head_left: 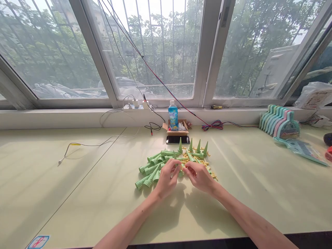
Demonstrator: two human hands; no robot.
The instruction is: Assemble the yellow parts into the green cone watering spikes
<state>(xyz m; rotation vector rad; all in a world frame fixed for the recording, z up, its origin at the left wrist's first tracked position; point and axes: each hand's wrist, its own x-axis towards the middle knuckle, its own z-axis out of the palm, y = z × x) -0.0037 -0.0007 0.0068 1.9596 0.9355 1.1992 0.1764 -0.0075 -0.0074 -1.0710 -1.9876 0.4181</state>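
My two bare forearms come in from the bottom edge and meet at mid-frame over the worktop. The left hand and right hand sit fingertip to fingertip. Both grips are pinched together on one small green part, held just above the pile at frame centre.

Left of the hands I see the green tubes lying fanned out in a heap, touching each other. Behind the hands the green cones stand upright in a short row. The yellow pieces are scattered under and right of them.

Further back at centre a dark phone lies flat, just in front of a small cardboard box. A blue-labelled bottle stands upright in that box.

A white cable trails across the left half of the frame. Red and blue wires are bunched by the sill, right of the box. At upper right, a row of pastel plastic pieces stands on edge. A sticker sits at the lower left corner.
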